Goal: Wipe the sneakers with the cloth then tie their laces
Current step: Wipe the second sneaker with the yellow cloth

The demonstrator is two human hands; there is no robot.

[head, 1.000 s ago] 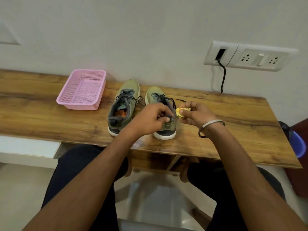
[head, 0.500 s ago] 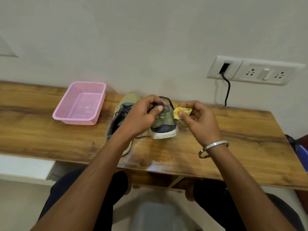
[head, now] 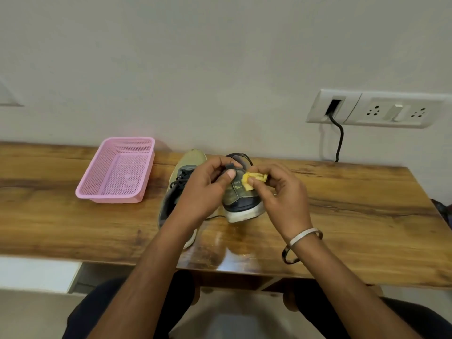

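Note:
Two olive-green sneakers with dark laces stand side by side on the wooden table (head: 342,216). My left hand (head: 208,189) grips the right sneaker (head: 241,201) at its heel collar, tilting its heel toward me. My right hand (head: 281,192) pinches a small yellow cloth (head: 253,179) against that sneaker's heel side. The left sneaker (head: 181,172) lies flat behind my left wrist, partly hidden, its laces loose.
A pink mesh basket (head: 117,170) sits at the table's back left. A wall socket panel (head: 376,110) with a black cable (head: 338,140) hangs above the back right. A metal bangle circles my right wrist. The table's front edge is near my knees.
The right sneaker's heel has been lifted and tipped toward me in my left hand. My right hand has brought the cloth from beside the shoe onto its heel.

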